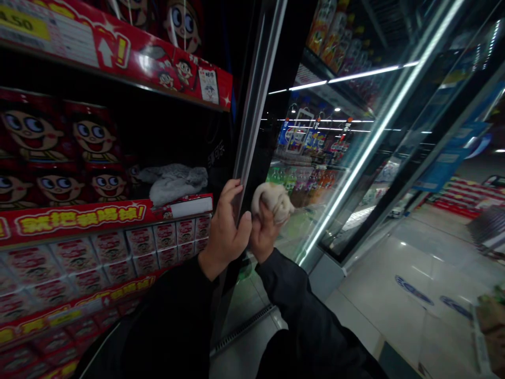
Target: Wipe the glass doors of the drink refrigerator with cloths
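My left hand (226,231) rests against the upright metal door frame (252,121). Its fingers are stretched upward and the thumb stands apart; nothing shows in the palm. Close beside it, my right hand (265,234) grips a bunched, off-white cloth (272,200), which is up against or very near the glass door (292,226). Whether the cloth presses on the glass is hard to see. A second cloth, greyish white and crumpled (177,181), lies on the shelf to the left of my hands.
Red cartoon-face cans (97,134) and small cartons (110,252) fill the shelves at left, with red shelf strips (87,218) along the edges. The glass shows bottles (331,37) and lights. Tiled floor (379,284) stretches right, past a blue sign (442,163).
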`<state>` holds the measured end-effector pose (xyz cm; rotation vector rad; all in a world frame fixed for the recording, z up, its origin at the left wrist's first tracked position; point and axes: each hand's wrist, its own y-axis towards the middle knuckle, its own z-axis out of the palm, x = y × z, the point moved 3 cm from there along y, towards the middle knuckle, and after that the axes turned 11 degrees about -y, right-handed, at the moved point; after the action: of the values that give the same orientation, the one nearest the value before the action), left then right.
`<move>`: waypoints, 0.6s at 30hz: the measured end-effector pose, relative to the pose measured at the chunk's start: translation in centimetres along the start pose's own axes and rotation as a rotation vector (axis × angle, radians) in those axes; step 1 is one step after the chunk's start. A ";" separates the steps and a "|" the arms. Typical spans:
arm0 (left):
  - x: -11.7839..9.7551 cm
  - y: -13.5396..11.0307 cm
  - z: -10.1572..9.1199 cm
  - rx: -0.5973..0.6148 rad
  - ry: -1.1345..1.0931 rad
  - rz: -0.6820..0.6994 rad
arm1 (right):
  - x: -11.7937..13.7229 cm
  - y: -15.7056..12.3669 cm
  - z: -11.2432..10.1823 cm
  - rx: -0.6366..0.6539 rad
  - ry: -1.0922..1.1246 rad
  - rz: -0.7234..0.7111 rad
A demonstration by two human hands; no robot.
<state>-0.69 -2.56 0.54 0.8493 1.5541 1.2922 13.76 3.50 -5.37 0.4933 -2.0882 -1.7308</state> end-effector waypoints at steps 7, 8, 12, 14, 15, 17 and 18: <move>0.2 -0.1 0.0 -0.007 -0.030 0.036 | -0.9 -3.2 -1.1 -0.141 0.033 -0.439; 0.3 0.0 0.0 -0.012 -0.034 0.039 | -1.7 -2.1 -1.3 -0.129 0.035 -0.484; 0.3 0.0 0.2 -0.014 -0.028 0.027 | -5.1 1.7 -1.1 0.047 -0.046 -0.364; 0.2 0.1 0.2 -0.008 -0.020 0.020 | -6.3 1.5 -0.6 0.097 -0.055 -0.220; 0.2 0.1 0.2 -0.009 -0.019 0.021 | -6.8 0.9 -0.3 0.089 -0.050 -0.148; 0.3 0.1 0.2 -0.014 -0.024 0.027 | -7.7 -0.9 0.2 0.054 -0.039 -0.025; 0.3 0.1 0.2 -0.016 -0.026 0.030 | -8.3 -1.9 0.4 0.045 -0.037 0.020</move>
<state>-0.59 -2.21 0.54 0.8796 1.5139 1.3084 20.75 7.66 -7.88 0.4558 -2.1543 -1.6974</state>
